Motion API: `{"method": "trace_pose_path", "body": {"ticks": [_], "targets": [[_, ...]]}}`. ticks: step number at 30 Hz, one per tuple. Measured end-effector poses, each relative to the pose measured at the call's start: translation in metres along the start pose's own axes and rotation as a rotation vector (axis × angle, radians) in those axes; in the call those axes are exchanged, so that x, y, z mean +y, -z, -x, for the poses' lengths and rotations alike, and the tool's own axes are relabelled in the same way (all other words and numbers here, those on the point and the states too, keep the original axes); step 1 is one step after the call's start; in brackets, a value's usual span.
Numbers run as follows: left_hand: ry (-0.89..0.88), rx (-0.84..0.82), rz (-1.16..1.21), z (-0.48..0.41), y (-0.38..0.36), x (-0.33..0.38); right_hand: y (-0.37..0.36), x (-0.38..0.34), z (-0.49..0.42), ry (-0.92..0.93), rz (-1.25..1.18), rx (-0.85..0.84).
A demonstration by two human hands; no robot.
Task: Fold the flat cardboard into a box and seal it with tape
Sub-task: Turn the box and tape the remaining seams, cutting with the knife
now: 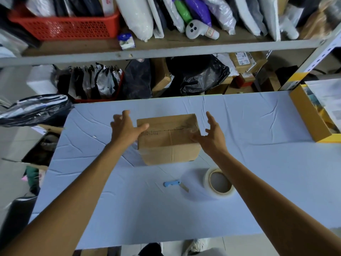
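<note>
- Left hand [125, 129]: fingers spread wide, thumb resting on the cardboard box [168, 139] top (flaps closed).
- Right hand [212, 135]: fingers splayed, gripping nothing, thumb at the box's right edge.

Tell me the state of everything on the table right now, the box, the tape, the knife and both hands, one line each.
cardboard box: folded up, top flaps closed, standing on the table.
tape roll: lying flat, not held.
cutter: lying flat, blade out, not held.
left hand: open, fingers spread, thumb over the box's top left edge.
right hand: open, fingers spread, thumb at the box's top right edge.
</note>
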State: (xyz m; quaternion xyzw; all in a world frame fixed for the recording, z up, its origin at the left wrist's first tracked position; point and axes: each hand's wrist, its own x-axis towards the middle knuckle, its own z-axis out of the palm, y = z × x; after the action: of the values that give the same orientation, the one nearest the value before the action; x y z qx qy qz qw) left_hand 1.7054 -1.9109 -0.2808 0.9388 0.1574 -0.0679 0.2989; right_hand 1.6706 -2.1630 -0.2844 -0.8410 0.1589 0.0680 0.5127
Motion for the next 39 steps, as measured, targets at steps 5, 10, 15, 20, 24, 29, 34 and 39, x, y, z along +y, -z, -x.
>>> {"method": "trace_pose_path", "body": {"ticks": [5,10,15,20,24,29,34,39], "targets": [[0.251,-0.276,0.553,0.006,-0.007,-0.008,-0.003,-0.011,-0.004,-0.116,-0.276,-0.223],[0.067,-0.189,0.668,0.005,0.001,0.005,0.009,-0.022,-0.009,0.066,-0.239,-0.124],[-0.038,-0.221,0.713,0.008,0.009,0.008,0.015,-0.029,-0.012,0.048,-0.271,0.0],[0.059,-0.257,0.952,0.015,0.008,0.014,0.016,-0.027,-0.015,0.022,-0.235,0.072],[0.094,-0.244,0.875,0.016,0.002,0.013,0.018,-0.018,-0.01,-0.004,-0.227,0.056],[0.001,-0.308,0.826,0.017,-0.001,0.013,0.021,-0.014,-0.006,0.008,-0.243,0.043],[-0.057,-0.259,0.753,0.018,-0.004,0.013,0.024,-0.015,-0.005,0.024,-0.23,0.05],[-0.111,-0.137,0.702,0.019,-0.005,0.015,0.022,-0.016,-0.008,0.059,-0.169,0.047]]}}
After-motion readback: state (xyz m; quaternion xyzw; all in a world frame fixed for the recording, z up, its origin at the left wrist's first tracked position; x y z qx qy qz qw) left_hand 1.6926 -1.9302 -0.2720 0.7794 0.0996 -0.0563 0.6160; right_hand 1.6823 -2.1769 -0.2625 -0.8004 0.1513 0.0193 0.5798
